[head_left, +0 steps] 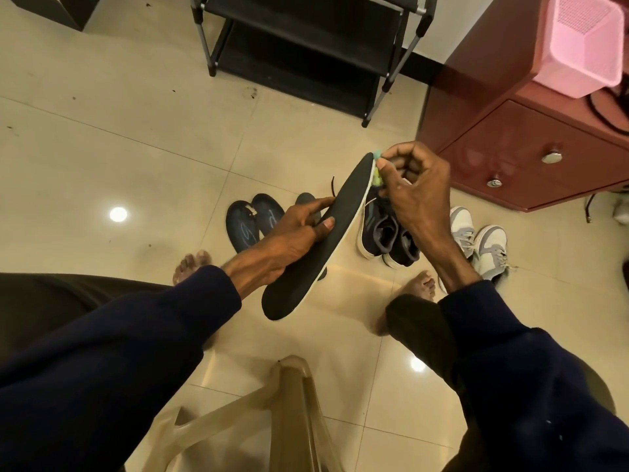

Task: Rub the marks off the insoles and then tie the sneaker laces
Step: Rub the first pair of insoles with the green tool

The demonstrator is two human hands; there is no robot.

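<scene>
My left hand (292, 233) grips a long black insole (326, 240) with a white edge, held tilted above the floor, toe end up and to the right. My right hand (415, 185) pinches a small green and yellow eraser-like piece (377, 165) against the insole's toe edge. On the floor below lie two dark blue insoles (253, 223) side by side. A pair of dark sneakers (388, 233) stands behind the held insole, partly hidden by my right hand. A grey and white pair of sneakers (483, 243) with tied laces sits to their right.
A black shoe rack (306, 46) stands at the back. A red cabinet (517, 144) with a pink basket (582, 46) on it is at the right. A tan plastic chair (292, 410) is between my knees. My bare feet rest on the tiled floor.
</scene>
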